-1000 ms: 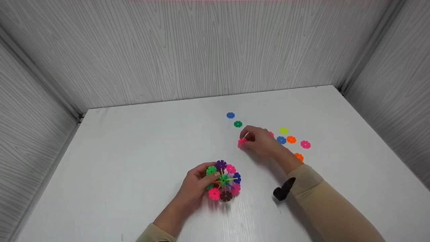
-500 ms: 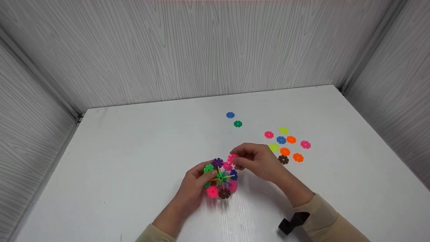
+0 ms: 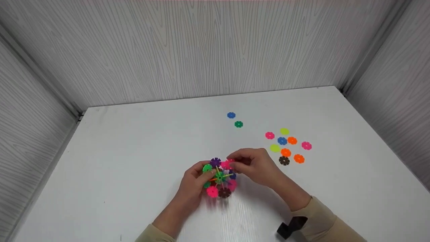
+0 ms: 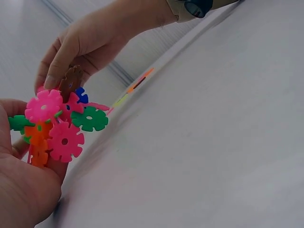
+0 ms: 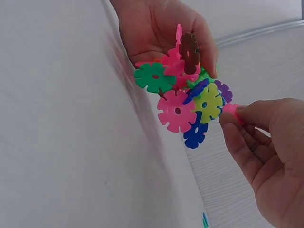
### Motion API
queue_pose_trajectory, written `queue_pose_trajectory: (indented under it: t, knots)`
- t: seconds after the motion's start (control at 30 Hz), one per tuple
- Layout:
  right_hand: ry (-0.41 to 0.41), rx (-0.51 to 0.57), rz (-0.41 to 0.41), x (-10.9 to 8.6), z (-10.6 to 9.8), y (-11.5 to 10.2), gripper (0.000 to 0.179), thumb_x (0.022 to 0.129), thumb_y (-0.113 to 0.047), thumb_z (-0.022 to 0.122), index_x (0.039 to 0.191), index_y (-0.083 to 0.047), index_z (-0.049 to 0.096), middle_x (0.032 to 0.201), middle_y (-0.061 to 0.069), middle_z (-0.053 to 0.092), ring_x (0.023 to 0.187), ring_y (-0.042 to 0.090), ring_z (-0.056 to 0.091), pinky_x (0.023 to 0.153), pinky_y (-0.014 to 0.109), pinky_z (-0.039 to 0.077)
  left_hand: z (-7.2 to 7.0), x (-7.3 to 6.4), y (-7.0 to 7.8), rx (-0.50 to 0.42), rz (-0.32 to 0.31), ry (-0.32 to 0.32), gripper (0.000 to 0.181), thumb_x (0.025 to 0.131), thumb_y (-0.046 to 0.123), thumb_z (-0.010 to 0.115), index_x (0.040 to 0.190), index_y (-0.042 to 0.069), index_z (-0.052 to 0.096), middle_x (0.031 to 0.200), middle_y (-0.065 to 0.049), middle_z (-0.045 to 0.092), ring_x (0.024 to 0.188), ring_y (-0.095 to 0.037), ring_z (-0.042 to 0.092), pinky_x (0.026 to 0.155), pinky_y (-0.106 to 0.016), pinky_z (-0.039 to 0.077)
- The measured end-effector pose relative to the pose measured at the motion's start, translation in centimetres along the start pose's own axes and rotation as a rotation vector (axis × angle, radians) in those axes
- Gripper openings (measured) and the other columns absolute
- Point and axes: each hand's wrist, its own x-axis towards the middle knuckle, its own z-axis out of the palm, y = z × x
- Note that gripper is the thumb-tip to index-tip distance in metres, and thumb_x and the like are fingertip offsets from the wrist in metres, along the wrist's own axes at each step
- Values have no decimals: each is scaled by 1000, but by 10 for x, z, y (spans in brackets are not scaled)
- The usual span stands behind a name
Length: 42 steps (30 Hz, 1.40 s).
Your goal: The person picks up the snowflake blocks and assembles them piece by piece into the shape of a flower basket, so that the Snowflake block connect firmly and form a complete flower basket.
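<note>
My left hand [image 3: 193, 181] holds a ball-like cluster of notched plastic snowflake discs [image 3: 220, 177], thumb over its near face. Green, purple, pink, blue and brown discs stick out around a green hub. With thumb and fingertips, my right hand [image 3: 257, 166] pinches a pink snowflake disc [image 5: 232, 110] against the upper right of the cluster. Whether its slot is engaged cannot be told, since the fingers partly cover it. In the left wrist view, pink and orange discs of the cluster [image 4: 65, 141] lie close to the left palm [image 4: 23, 190].
Several loose discs lie flat on the white table [image 3: 134, 151] to the right, among them an orange disc [image 3: 299, 158] and a brown disc [image 3: 284, 160]. Farther back are a blue disc [image 3: 231, 115] and a green disc [image 3: 238, 124]. Panelled walls [image 3: 208, 50] enclose the table's back and sides.
My right hand has brought the pink disc left and toward me, from above the table to the cluster's upper edge. The left hand has stayed nearly in place, holding the cluster.
</note>
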Motion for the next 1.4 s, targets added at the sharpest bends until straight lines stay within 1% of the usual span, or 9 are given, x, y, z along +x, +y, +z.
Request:
queue_pose_trajectory:
  t: [0.37, 0.6, 0.7, 0.8, 0.9, 1.03, 1.17, 1.27, 1.4]
  knots:
    - [5, -58, -17, -1, 6, -2, 20, 98, -11, 77, 117, -14, 83, 103, -5, 79, 86, 13, 73, 77, 29, 63, 0, -2, 2, 41, 60, 4, 34, 102, 14, 71, 132, -3, 66, 126, -16, 68, 114, -25, 66, 99, -30, 57]
    - [-5, -40, -44, -2, 10, 1, 20, 98, -13, 79, 117, -16, 83, 102, -4, 79, 83, 14, 73, 75, 28, 63, 2, -4, 2, 84, 94, 9, 37, 100, 12, 73, 133, -4, 66, 129, -16, 68, 116, -26, 66, 99, -30, 57]
    - [-7, -27, -50, -1, 11, 2, 21, 98, -12, 78, 118, -15, 83, 105, -3, 79, 86, 15, 75, 76, 28, 63, 2, -4, 2, 84, 96, 19, 38, 100, 12, 73, 133, -4, 66, 129, -15, 68, 117, -25, 66, 99, -30, 57]
    - [-14, -23, -42, 1, 9, 2, 24, 99, -11, 76, 123, -14, 81, 110, -3, 79, 91, 15, 75, 79, 29, 63, 2, -4, 2, 52, 97, 22, 38, 101, 12, 71, 134, -4, 64, 129, -16, 67, 116, -25, 66, 100, -30, 57]
    - [-17, -53, -16, 2, 7, 2, 26, 101, -13, 75, 126, -16, 79, 105, -7, 78, 86, 14, 71, 77, 28, 62, 2, -4, 2, 15, 89, 22, 37, 101, 13, 70, 134, -4, 63, 128, -16, 66, 116, -24, 65, 100, -29, 57]
    - [0, -63, 26, 2, 3, 5, 17, 100, -19, 77, 117, -20, 77, 92, -10, 74, 79, 16, 66, 71, 27, 59, 3, -4, 3, -23, 59, -14, 34, 102, 15, 68, 131, -2, 62, 128, -15, 64, 119, -24, 63, 102, -30, 55]
    - [8, -14, 47, 3, -1, 7, 9, 99, -24, 79, 107, -25, 78, 91, -10, 74, 79, 19, 64, 70, 26, 57, 4, -4, 4, -44, 4, -69, 31, 103, 20, 68, 127, 1, 60, 124, -15, 63, 118, -26, 63, 102, -33, 56]
    - [-15, 18, 47, 2, -2, 7, 7, 99, -26, 79, 106, -27, 79, 91, -8, 74, 80, 20, 64, 70, 26, 57, 4, -4, 4, -25, -26, -107, 33, 103, 23, 69, 128, 4, 59, 126, -15, 63, 119, -27, 63, 101, -35, 57]
    - [-65, 32, 42, 2, 0, 7, 8, 99, -28, 78, 107, -27, 79, 93, -9, 74, 82, 20, 64, 72, 26, 58, 3, -4, 3, 16, -36, -152, 41, 101, 21, 72, 137, 5, 61, 133, -15, 63, 124, -29, 62, 103, -36, 56]
